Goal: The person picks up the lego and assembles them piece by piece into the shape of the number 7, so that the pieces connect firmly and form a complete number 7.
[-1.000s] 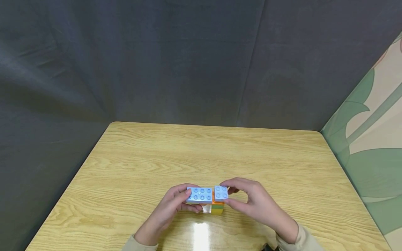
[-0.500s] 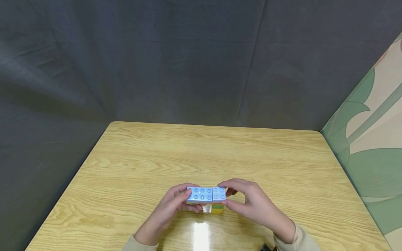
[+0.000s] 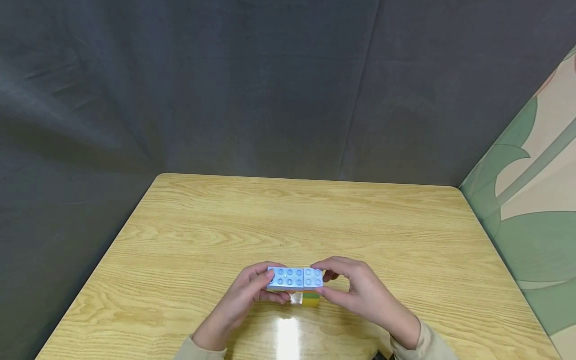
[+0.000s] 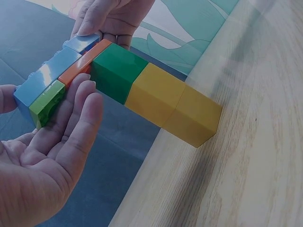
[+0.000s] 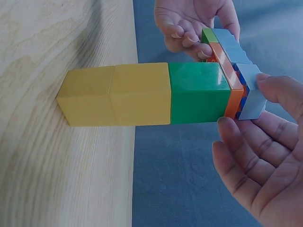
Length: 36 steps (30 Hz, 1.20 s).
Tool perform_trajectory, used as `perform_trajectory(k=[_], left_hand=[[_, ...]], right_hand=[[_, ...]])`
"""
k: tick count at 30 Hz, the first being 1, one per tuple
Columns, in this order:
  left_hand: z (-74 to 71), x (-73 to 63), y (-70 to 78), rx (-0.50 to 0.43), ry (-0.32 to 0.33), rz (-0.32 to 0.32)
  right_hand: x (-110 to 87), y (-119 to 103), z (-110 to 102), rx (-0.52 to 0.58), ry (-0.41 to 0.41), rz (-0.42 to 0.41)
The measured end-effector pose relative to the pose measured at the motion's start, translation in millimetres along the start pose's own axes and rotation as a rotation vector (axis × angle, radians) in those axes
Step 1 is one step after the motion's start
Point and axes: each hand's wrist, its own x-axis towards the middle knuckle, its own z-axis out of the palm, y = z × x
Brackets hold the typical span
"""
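A tower of toy building bricks stands upright on the table. Two yellow bricks (image 4: 156, 94) form its base, then a green brick (image 4: 118, 71) and a flat orange brick (image 5: 229, 78). A long light blue brick (image 3: 285, 279) lies on top, with a small light green brick (image 4: 46, 101) beneath its outer end. My left hand (image 3: 252, 290) grips that end, thumb above, fingers below. My right hand (image 3: 353, 282) pinches a small light blue brick (image 3: 313, 275) beside the long one. In the right wrist view, orange studs show in a narrow gap under this small brick.
The wooden table (image 3: 216, 220) reaches back to a dark cloth (image 3: 270, 100). A patterned green and beige panel (image 3: 535, 240) borders its right side. A small dark object (image 3: 379, 355) shows by the right sleeve.
My right hand has moved slightly left, bringing the small light blue brick against the long one's end over the orange brick. The left hand has kept its grip.
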Motion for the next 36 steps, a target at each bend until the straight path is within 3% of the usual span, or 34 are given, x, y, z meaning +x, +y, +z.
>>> perform_trajectory(k=[36], left_hand=[[-0.2,-1.4,-1.0,0.018,0.001,-0.004]], right_hand=[[0.2,-2.7,-0.5,-0.189,-0.001,-0.062]])
